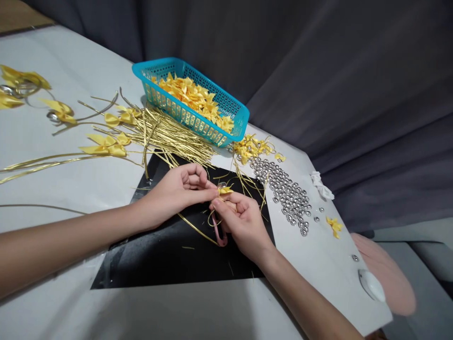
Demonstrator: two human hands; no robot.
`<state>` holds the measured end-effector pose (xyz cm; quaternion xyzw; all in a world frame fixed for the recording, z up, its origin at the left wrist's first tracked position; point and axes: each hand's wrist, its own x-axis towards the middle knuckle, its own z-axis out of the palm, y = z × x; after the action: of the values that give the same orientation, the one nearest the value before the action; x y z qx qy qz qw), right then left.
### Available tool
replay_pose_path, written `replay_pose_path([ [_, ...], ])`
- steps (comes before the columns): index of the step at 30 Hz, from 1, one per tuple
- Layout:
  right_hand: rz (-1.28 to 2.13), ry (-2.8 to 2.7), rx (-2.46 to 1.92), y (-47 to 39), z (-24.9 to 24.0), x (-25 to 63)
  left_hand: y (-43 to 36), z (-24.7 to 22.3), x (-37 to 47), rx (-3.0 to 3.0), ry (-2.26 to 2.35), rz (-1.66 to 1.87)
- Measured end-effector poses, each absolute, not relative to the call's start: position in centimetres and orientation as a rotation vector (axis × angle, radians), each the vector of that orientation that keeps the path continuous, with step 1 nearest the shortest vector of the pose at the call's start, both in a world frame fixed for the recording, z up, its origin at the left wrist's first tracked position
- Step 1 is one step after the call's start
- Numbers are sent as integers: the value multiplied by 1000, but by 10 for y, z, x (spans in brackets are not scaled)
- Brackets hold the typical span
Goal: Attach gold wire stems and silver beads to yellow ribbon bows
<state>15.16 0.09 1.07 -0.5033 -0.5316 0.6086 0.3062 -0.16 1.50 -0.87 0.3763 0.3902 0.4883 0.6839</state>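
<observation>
Over a black mat (170,259), both hands meet at a small yellow ribbon bow (225,191) with a shiny silver piece (222,184) beside it. My left hand (180,191) pinches the bow's left side between thumb and index finger, the other fingers curled. From the right, my right hand (244,219) grips the bow with closed fingers. A pink looped handle (222,238), perhaps of small scissors, sticks out below the right hand; the rest of it is hidden. A gold cord (196,228) trails under the hands across the mat.
Behind the mat stands a turquoise basket (244,120) of yellow bows, with a gold cord pile (173,137) before it. Silver beads (286,191) spread to the right. Finished-looking bow pieces (106,144) lie left. A white mouse-like object (371,284) sits near the right edge.
</observation>
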Motion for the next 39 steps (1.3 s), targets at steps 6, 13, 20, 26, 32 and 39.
replay_pose_path([
  [6,1554,-1524,-1396,7,12,155,13,-7,-1,803,872,1100],
  [13,1061,-1725,-1462,25,40,171,14,-7,-2,815,856,1055],
  [20,1187,-1787,-1415,29,35,161,14,-6,-3,817,874,1044],
  [26,944,-1926,-1434,25,34,160,15,-6,-3,806,872,1052],
  [32,1023,-1957,-1302,27,32,164,14,-6,-2,834,878,1055],
  [39,1200,-1878,-1147,33,31,166,14,-6,-3,865,888,1067],
])
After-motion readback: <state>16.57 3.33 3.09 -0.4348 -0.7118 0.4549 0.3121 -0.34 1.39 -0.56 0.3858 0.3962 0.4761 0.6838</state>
